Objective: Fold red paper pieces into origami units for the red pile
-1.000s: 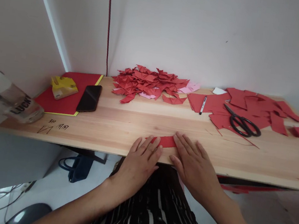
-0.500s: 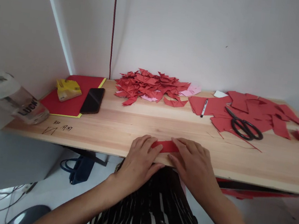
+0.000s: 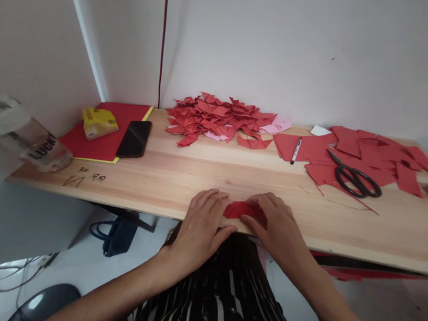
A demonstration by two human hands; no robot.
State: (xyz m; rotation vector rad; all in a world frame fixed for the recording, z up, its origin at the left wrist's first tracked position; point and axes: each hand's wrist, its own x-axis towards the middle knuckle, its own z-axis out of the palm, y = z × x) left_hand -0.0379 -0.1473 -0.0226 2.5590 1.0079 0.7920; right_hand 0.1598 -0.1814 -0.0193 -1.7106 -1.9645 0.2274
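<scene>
A small folded piece of red paper lies at the front edge of the wooden table, between my hands. My left hand rests on the table at the paper's left end, its fingers stretched out and lying flat, the thumb apart. At the right end, my right hand has its thumb and fingers closed on the paper. Part of the paper is hidden under the right fingers. Behind my hands, against the wall, sits a heap of folded red paper pieces.
Black-handled scissors lie on cut red paper sheets at the right, with a pen beside them. To the left are a black phone, a yellow packet on a red sheet, and a clear LUCKY bottle.
My right hand has shifted slightly left and closed on the paper's right end. The paper's strip shape now looks slanted at its left end. The view has tilted slightly.
</scene>
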